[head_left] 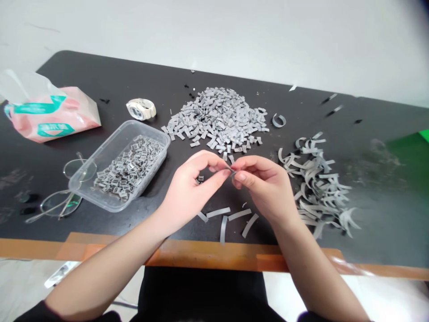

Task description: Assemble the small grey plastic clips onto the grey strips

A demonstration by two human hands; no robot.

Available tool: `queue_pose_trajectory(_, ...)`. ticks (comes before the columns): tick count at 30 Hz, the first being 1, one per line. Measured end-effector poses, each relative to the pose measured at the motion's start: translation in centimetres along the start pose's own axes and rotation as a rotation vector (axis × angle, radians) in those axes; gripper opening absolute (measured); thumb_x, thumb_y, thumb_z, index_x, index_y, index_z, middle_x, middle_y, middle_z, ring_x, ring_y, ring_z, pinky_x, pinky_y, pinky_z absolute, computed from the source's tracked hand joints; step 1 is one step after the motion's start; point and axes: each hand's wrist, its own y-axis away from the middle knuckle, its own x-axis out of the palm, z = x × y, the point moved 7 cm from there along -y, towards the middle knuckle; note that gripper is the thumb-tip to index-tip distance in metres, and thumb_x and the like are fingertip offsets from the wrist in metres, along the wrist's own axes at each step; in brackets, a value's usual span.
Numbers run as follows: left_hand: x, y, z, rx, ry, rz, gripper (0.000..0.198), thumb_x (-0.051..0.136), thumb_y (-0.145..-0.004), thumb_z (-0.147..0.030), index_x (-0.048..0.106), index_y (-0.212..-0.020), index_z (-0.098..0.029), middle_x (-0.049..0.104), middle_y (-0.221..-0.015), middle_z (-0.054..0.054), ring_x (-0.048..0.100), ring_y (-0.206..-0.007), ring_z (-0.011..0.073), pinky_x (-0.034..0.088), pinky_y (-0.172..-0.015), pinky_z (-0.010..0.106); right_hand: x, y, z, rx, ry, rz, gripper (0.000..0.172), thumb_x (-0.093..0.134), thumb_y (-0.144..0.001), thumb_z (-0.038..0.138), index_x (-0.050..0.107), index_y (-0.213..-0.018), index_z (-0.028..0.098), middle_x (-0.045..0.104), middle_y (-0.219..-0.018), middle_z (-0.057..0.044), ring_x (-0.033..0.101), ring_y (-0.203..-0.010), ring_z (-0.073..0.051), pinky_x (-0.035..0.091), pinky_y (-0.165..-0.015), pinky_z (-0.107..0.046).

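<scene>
Between my left hand [191, 185] and my right hand [263, 190], the fingertips pinch a small grey plastic strip [231, 171] from both sides. Much of it is hidden by my fingers. Just beyond my hands lies a heap of short grey clip-like pieces [217, 118]. To the right of my right hand is a loose pile of long curved grey strips [317, 183]. Several straight strips [228, 219] lie on the table below my hands, close to my wrists.
A clear plastic tub [147, 130] holding grey pieces stands left of my left hand, beside glasses [63, 197]. A white wristwatch [141, 108] and a pink plastic bag [47, 117] lie farther left on the black table [100, 80], which has an orange front edge [208, 255].
</scene>
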Motion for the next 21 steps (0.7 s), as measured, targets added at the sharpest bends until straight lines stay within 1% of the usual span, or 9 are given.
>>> queue_pose_trajectory(3,-0.2,0.0,0.2,-0.019,0.035,-0.022,0.008,0.067,-0.090,-0.020,0.067,-0.083,-0.019,0.067,-0.085,0.000,0.063,-0.081,0.0141,0.051,-0.077,0.027,0.0,0.0,0.3,-0.011,0.099,0.035,0.015,0.085,-0.081,0.029,0.083,-0.096,0.026,0.078,-0.084,0.000,0.069,-0.072,-0.014,0.058,-0.073,-0.029)
queue_pose_trajectory(5,-0.2,0.1,0.2,-0.007,0.025,-0.029,0.009,0.067,-0.091,-0.021,0.067,-0.082,-0.019,0.068,-0.085,0.000,0.063,-0.081,0.0144,0.051,-0.077,0.028,-0.2,0.0,0.6,-0.030,0.176,0.023,0.011,0.082,-0.083,0.029,0.083,-0.094,0.026,0.079,-0.081,0.000,0.071,-0.074,-0.016,0.059,-0.075,-0.031)
queue_pose_trajectory(8,-0.2,0.1,-0.1,0.041,-0.056,-0.040,0.008,0.067,-0.091,-0.021,0.068,-0.083,-0.020,0.069,-0.087,0.001,0.064,-0.084,0.0160,0.052,-0.081,0.030,-0.4,0.0,1.2,-0.065,0.269,-0.028,0.006,0.082,-0.083,0.028,0.082,-0.086,0.024,0.077,-0.072,0.000,0.071,-0.068,-0.016,0.059,-0.070,-0.030)
queue_pose_trajectory(11,-0.1,0.2,-0.4,0.079,-0.128,-0.041,0.008,0.066,-0.091,-0.019,0.069,-0.084,-0.020,0.070,-0.088,0.002,0.065,-0.087,0.0171,0.051,-0.084,0.032,-0.3,0.0,1.5,-0.085,0.327,-0.046,0.005,0.082,-0.083,0.028,0.081,-0.083,0.023,0.076,-0.069,0.001,0.070,-0.065,-0.015,0.058,-0.067,-0.028)
queue_pose_trajectory(21,0.0,0.2,-0.5,0.101,-0.134,-0.039,0.009,0.065,-0.091,-0.019,0.069,-0.083,-0.020,0.071,-0.087,0.002,0.066,-0.085,0.0172,0.052,-0.085,0.033,-0.4,0.3,1.7,-0.080,0.343,-0.072,0.007,0.085,-0.078,0.026,0.080,-0.079,0.022,0.076,-0.070,0.000,0.071,-0.063,-0.016,0.058,-0.065,-0.028)
